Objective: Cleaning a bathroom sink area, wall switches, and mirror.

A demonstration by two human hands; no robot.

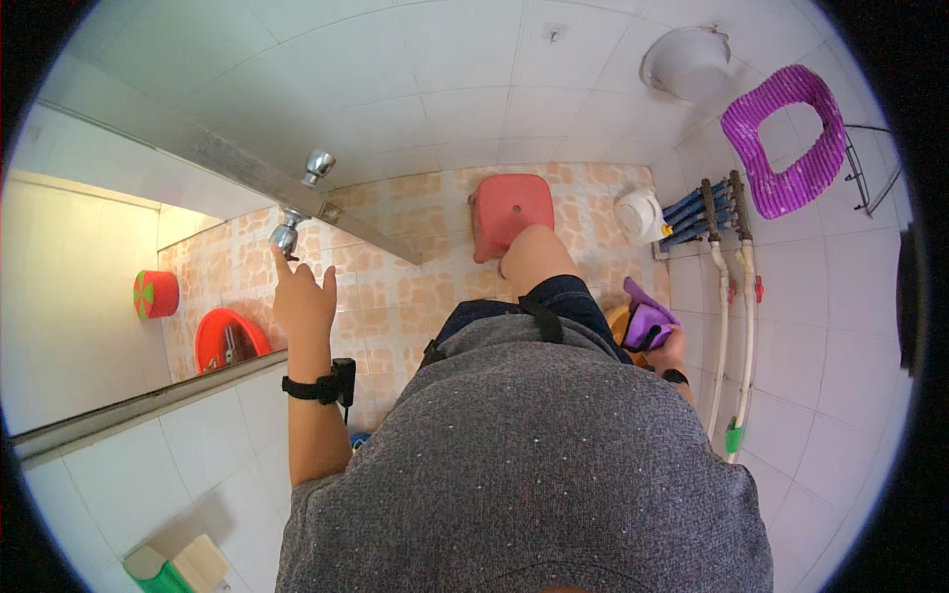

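My left hand (304,301) reaches to the door's edge with its index finger stretched out and thumb apart. The fingertip is at the round silver door knob (285,235); whether it touches cannot be made out. It holds nothing. A second silver knob (318,166) sits on the door's other face. The door (222,148) stands ajar. Low at my right side, my right hand (670,350) is closed on a purple item (647,314) with a black part. It looks soft, like cloth, but its kind is unclear. Something yellow-orange (620,321) shows beside it, mostly hidden by my leg.
A red plastic stool (514,210) stands ahead of my leg on the tiled floor. Pipes (720,296) and a white container (641,215) line the right. A purple ring-shaped mat (787,138) and white basin (687,64) hang on walls. Beyond the doorway are a red basin (208,336) and red-green stool (158,295).
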